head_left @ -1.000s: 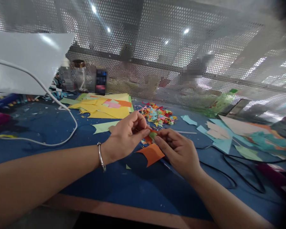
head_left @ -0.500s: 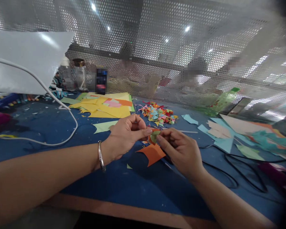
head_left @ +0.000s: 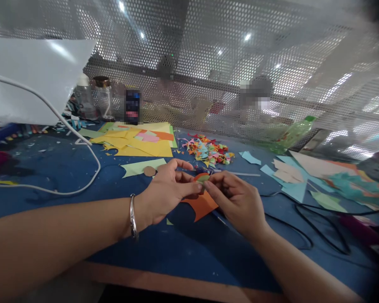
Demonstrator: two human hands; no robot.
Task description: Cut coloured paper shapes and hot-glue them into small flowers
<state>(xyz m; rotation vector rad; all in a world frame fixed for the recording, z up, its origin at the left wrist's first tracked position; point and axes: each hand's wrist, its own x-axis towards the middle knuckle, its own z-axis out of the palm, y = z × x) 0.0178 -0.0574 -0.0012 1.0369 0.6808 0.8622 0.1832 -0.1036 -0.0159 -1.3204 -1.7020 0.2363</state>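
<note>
Above the blue table, my left hand (head_left: 168, 194) and my right hand (head_left: 240, 203) meet fingertip to fingertip. Between them they pinch a small rounded piece of green and orange paper (head_left: 203, 177), partly covered by the fingers. Just below lies an orange paper scrap (head_left: 205, 208) with curved cut-outs. Left of my left hand, a round brown disc (head_left: 149, 171) rests on a pale green paper piece (head_left: 132, 169). A tiny green scrap (head_left: 169, 221) lies nearer the front edge. Thin items behind my fingers are partly hidden.
A heap of colourful paper snippets (head_left: 210, 150) lies behind my hands. Yellow paper sheets (head_left: 139, 145) are stacked at back left, near a phone (head_left: 132, 107). A white cable (head_left: 96, 168) loops at left, a black cable (head_left: 309, 210) at right. Behind stands a perforated screen (head_left: 196, 54).
The rounded paper piece has turned between my fingers, its green face showing more at mid-moment and less now. My left hand shifted slightly, uncovering more of the brown disc.
</note>
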